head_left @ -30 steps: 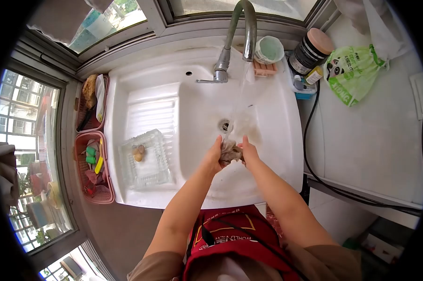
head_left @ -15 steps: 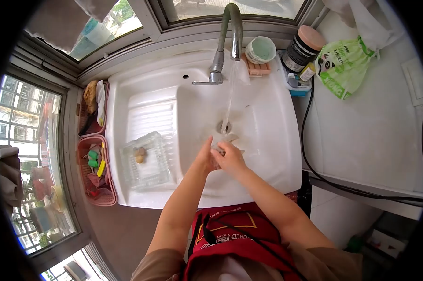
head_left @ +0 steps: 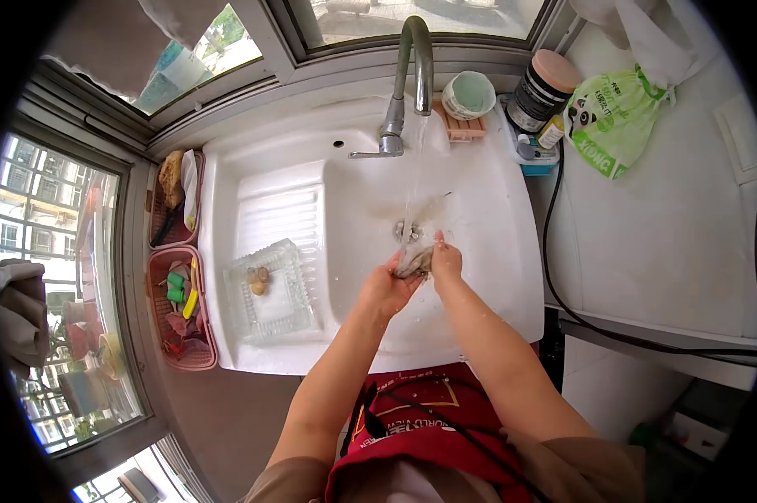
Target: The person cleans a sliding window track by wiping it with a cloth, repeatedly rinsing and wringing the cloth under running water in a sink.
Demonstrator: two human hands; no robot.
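Over the white sink basin (head_left: 487, 310), both hands are at a small, wet, limp grey-brown thing (head_left: 413, 266); I cannot tell its kind. My left hand (head_left: 389, 287) is palm up at its left end, fingers under it and thumb beside it. My right hand (head_left: 445, 261) is closed round its right end, thumb upward. Water runs from the curved metal faucet (head_left: 423, 71) in a thin stream onto the thing, close to the drain (head_left: 408, 230). To the left, a clear ribbed glass tray (head_left: 284, 314) holds several small brownish rounded pieces (head_left: 258, 280).
Two pink baskets (head_left: 204, 356) with odds and ends stand along the left edge. Behind the basin are a pale green bowl (head_left: 469, 94) and a pink rack (head_left: 465, 128). A black jar (head_left: 531, 102), a green plastic bag (head_left: 614, 117) and a black cable (head_left: 547, 239) are on the right.
My hands were cupped close together nearer me; now they are apart, with my right hand further right and the grey-brown thing showing between them. The view has shifted slightly.
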